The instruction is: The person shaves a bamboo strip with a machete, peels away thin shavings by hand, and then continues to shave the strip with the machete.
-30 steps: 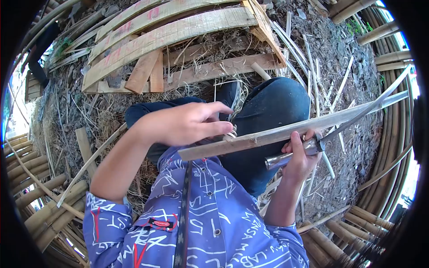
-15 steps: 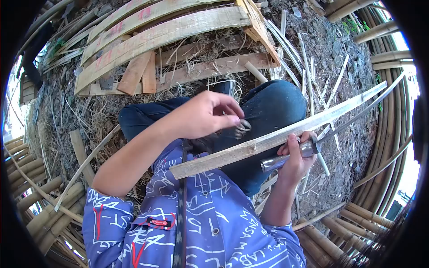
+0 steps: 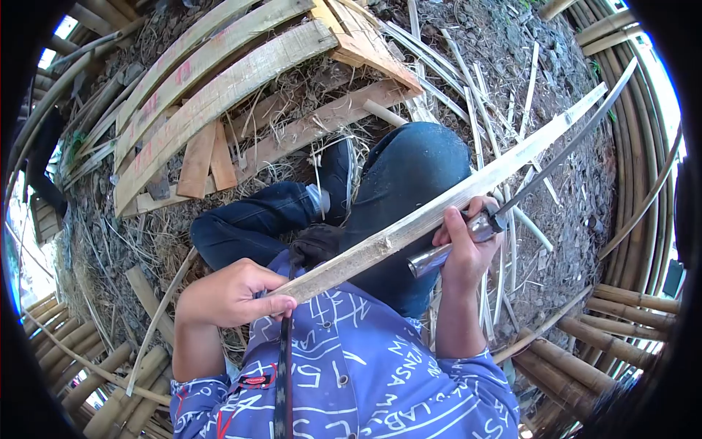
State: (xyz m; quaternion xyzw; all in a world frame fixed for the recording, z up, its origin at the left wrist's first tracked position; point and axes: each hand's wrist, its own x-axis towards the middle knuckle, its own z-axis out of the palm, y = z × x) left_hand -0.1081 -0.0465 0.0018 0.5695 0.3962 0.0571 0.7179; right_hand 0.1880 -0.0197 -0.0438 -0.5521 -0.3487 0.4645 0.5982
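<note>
Bamboo strip [image 3: 351, 261] angled over the lap, a seated worker in a patterned blue shirt [image 3: 387, 380] now pinches its near end in the left hand [image 3: 245, 295], thumb and fingers closed on the wood. Moments ago that hand hung loose, clear of the strip, with a curled shaving at its fingertips; the shaving no longer shows there, and where it went cannot be told. The new hold appears to steady the strip from two points rather than from the right side alone. Farther along, the right hand [image 3: 466, 245] remains wrapped around a metal-handled knife [image 3: 482, 228], thumb and finger up against the strip, though how firmly they press cannot be told. The knife's dark blade reaches outward beside the strip's far stretch, a gap between the two. Beyond are a bent knee [image 3: 417, 161] in dark trousers, a slatted wooden pallet [image 3: 256, 77] at upper left, thin pale slivers [image 3: 530, 91] scattered over the ground and, along the right edge, bamboo poles [image 3: 636, 168].
</note>
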